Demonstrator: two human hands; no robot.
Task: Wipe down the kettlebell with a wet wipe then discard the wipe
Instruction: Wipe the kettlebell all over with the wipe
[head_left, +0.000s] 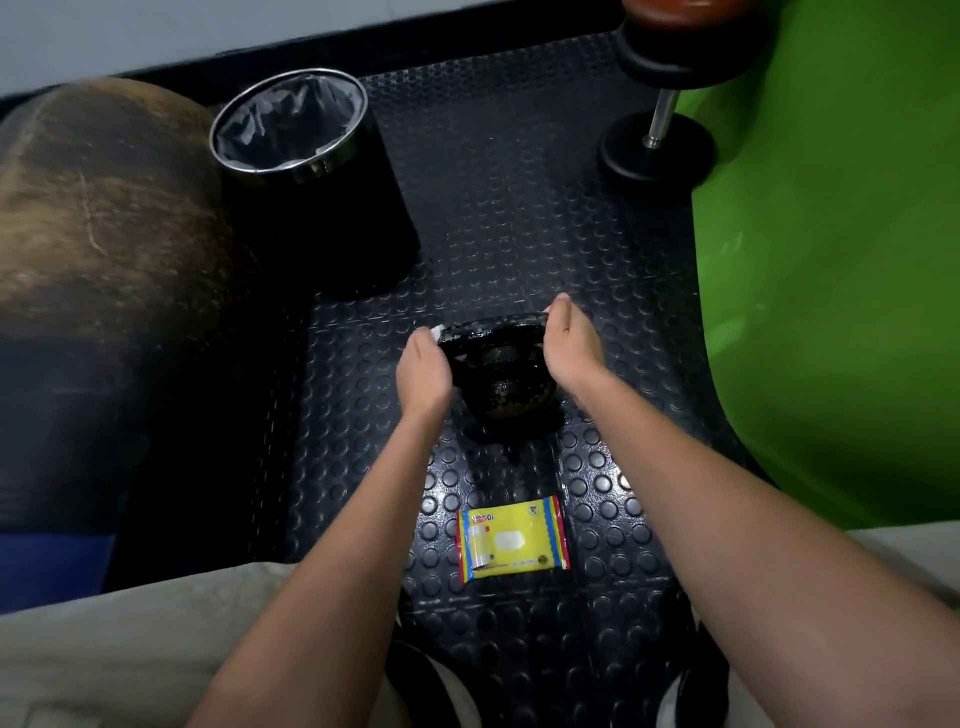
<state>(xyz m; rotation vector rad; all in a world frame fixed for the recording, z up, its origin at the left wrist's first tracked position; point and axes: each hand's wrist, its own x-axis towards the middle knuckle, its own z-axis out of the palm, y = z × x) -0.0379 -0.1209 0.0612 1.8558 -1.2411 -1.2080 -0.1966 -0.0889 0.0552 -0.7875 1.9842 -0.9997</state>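
A black kettlebell (501, 384) stands upright on the studded black rubber floor (519, 208), roughly in the middle of the view. Its round body looks scuffed and mottled, with pale flecks showing through the dark coating, and its wide looped handle on top has the same speckled, glossy look. A small dark wet-looking patch lies on the floor just in front of its base.

The left hand (423, 366) grips the left end of the handle with its fingers curled round it, and a scrap of white wet wipe (435, 331) shows between the fingers and the handle, pressed against the metal. The right hand (569, 343) is at the right end of the handle, fingers bent over the top of it and thumb pointing away; it holds the handle there.

Nearer the person, well apart from the kettlebell, a yellow packet of wipes (513, 540) with red and blue edges lies flat on the floor, a white flap at its middle. To the far left stands a black waste bin (311, 182) with a chrome rim and a grey liner bag. At the upper right a dumbbell (660, 140) stands on end beside a large bright green curved shape (841, 260). A big worn brown ball-like shape (104, 208) fills the left side.
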